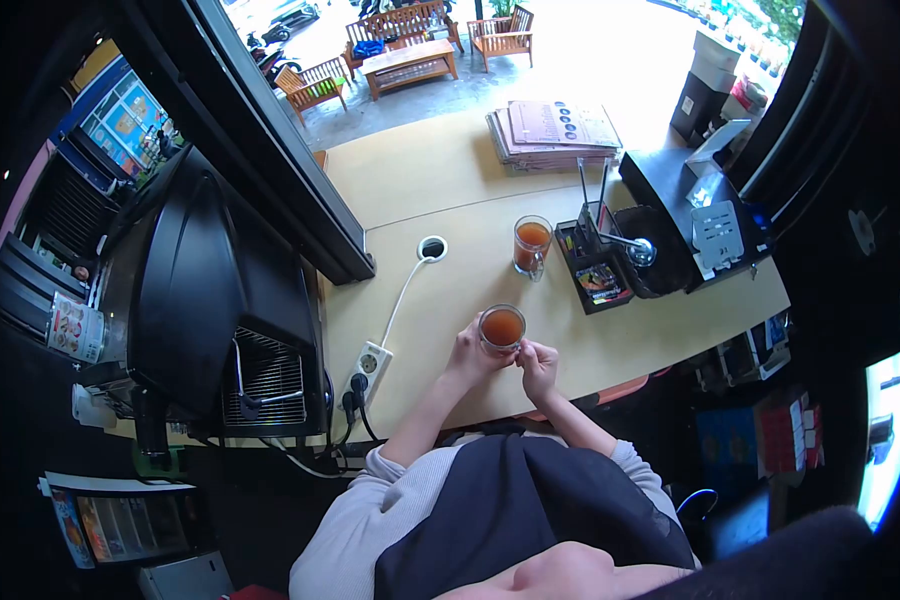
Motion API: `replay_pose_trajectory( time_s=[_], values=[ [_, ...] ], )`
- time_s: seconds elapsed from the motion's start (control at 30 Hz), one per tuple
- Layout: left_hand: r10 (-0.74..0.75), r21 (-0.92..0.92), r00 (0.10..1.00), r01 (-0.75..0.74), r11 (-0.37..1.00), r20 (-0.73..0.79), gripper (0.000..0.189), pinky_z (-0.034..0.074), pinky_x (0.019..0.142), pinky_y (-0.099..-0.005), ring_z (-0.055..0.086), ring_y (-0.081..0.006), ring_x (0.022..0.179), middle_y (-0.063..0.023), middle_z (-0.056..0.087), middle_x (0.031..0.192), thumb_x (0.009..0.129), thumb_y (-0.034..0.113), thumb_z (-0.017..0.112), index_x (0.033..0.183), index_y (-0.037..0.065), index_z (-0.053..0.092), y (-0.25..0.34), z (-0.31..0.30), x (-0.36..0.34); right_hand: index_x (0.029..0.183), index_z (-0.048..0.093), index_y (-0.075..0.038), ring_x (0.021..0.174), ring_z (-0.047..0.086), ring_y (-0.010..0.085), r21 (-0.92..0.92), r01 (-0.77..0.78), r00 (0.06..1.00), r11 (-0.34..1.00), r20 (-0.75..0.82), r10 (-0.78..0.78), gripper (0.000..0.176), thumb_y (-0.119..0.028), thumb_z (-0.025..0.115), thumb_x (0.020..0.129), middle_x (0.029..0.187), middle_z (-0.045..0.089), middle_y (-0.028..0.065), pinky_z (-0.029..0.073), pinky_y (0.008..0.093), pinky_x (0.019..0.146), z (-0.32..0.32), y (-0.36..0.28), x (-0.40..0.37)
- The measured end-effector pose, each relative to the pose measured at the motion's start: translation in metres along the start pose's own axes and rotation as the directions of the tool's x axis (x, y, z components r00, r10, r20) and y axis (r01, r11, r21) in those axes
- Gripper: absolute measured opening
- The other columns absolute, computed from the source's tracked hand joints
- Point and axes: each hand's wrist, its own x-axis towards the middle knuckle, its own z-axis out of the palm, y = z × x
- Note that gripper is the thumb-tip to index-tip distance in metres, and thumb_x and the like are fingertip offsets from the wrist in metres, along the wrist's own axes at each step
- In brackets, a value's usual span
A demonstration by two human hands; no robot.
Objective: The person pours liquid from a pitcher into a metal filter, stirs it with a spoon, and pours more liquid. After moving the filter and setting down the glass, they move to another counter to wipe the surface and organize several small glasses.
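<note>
A clear glass mug [502, 328] of reddish-brown drink is between my two hands, close over the front part of the wooden counter [430, 310]. My left hand [473, 352] wraps round the mug's left side and base. With closed fingers, my right hand [539, 368] grips it at the lower right, where the handle is mostly hidden. Beyond it stands a second glass mug [532, 246] with the same coloured drink, its handle toward me, touched by neither hand.
Right of the mugs sits a black organiser tray [602, 300], beside a black cash drawer [685, 205]. A stack of pink menus [555, 135] lies at the back. On the left are a power strip [373, 362] with cables and a black coffee machine [185, 290].
</note>
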Motion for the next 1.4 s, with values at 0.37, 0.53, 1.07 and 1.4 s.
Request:
replay_pose_trajectory(
  time_s=[0.37, 0.53, 1.07, 1.4],
  values=[
    [-0.109, 0.098, 0.994, 0.108, 0.989, -0.003, 0.073, 0.055, 0.079, -0.0419, 0.066, -0.0359, 0.09, -0.0185, 0.066, 0.098, 0.057, 0.029, 0.087, 0.114, 0.002, 0.05, -0.023, 0.008, 0.023, 0.066, 0.058, 0.002, 0.058, 0.049, 0.0071, -0.048, -0.107, 0.99, 0.993, 0.088, 0.111, 0.042, -0.023, 0.048, 0.099, 0.06, 0.054, 0.0014, 0.037, 0.0237, 0.054, -0.001, 0.004, 0.035],
    [-0.111, 0.11, 0.994, 0.113, 0.987, -0.024, 0.072, 0.055, 0.079, -0.0419, 0.066, -0.0359, 0.09, -0.0194, 0.066, 0.097, 0.057, 0.029, 0.087, 0.113, 0.0, 0.051, -0.032, 0.007, 0.034, 0.069, 0.061, 0.003, 0.057, 0.049, 0.0061, -0.07, -0.125, 0.985, 0.99, 0.109, 0.132, 0.042, -0.024, 0.048, 0.099, 0.06, 0.054, 0.0003, 0.037, 0.0229, 0.054, 0.0, 0.012, 0.05],
    [-0.211, 0.037, 0.978, 0.211, 0.977, -0.006, 0.07, 0.055, 0.08, -0.0426, 0.065, -0.0362, 0.092, -0.0182, 0.065, 0.099, 0.057, 0.026, 0.087, 0.112, 0.004, 0.05, -0.032, 0.004, 0.044, 0.076, 0.068, 0.004, 0.056, 0.043, 0.0029, -0.017, -0.091, 0.99, 0.996, 0.108, 0.093, 0.036, -0.018, 0.05, 0.098, 0.06, 0.061, -0.0007, 0.033, 0.0213, 0.052, 0.003, 0.024, 0.057],
    [-0.161, 0.124, 0.986, 0.164, 0.979, -0.03, 0.07, 0.054, 0.078, -0.0442, 0.064, -0.0382, 0.092, -0.0184, 0.063, 0.099, 0.058, 0.026, 0.086, 0.112, 0.005, 0.048, -0.03, 0.006, 0.042, 0.065, 0.05, 0.0, 0.058, 0.042, 0.0072, -0.067, -0.131, 0.972, 0.989, 0.186, 0.141, 0.041, -0.024, 0.045, 0.099, 0.063, 0.05, 0.0011, 0.034, 0.0244, 0.053, -0.002, 0.02, 0.057]
  ],
)
